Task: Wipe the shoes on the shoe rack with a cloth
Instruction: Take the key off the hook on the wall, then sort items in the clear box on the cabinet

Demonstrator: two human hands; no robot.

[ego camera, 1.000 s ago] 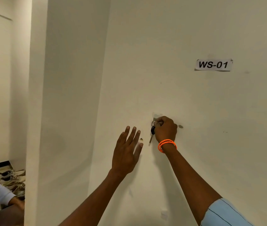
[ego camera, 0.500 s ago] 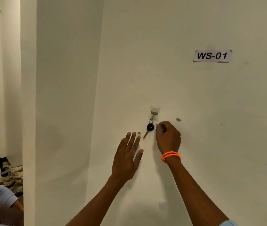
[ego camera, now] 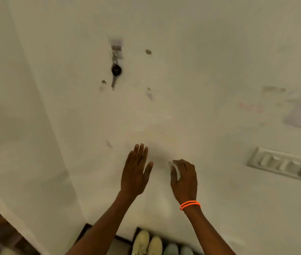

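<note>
At the bottom edge of the frame, closest to the camera, the shoes (ego camera: 147,244) sit in a row on the dark shoe rack (ego camera: 85,229): a pale yellow pair in the bottom centre and, just right of it, the toes of a greyish-green pair (ego camera: 170,249), partly cut off by the frame edge. None of them shows any sign of being handled.

Above them, in the lower middle of the frame, both bare arms reach up and forward. The left hand (ego camera: 134,172) is flat and open, its fingers straight and held close together, the thumb angled out to the right. The right hand (ego camera: 183,178), with an orange bracelet (ego camera: 190,205) on the wrist, is loosely cupped with the fingers curled a little; it grips nothing. No cloth is visible in either hand or anywhere in view.

Farther off is the white wall (ego camera: 201,70). A key (ego camera: 115,70) hangs from a small hook in the upper centre, well apart from both hands, and a switch plate (ego camera: 283,164) sits at the right edge.

Judging from this, the wiping has not begun: a cloth must first be found, then every shoe remains to be wiped.
</note>
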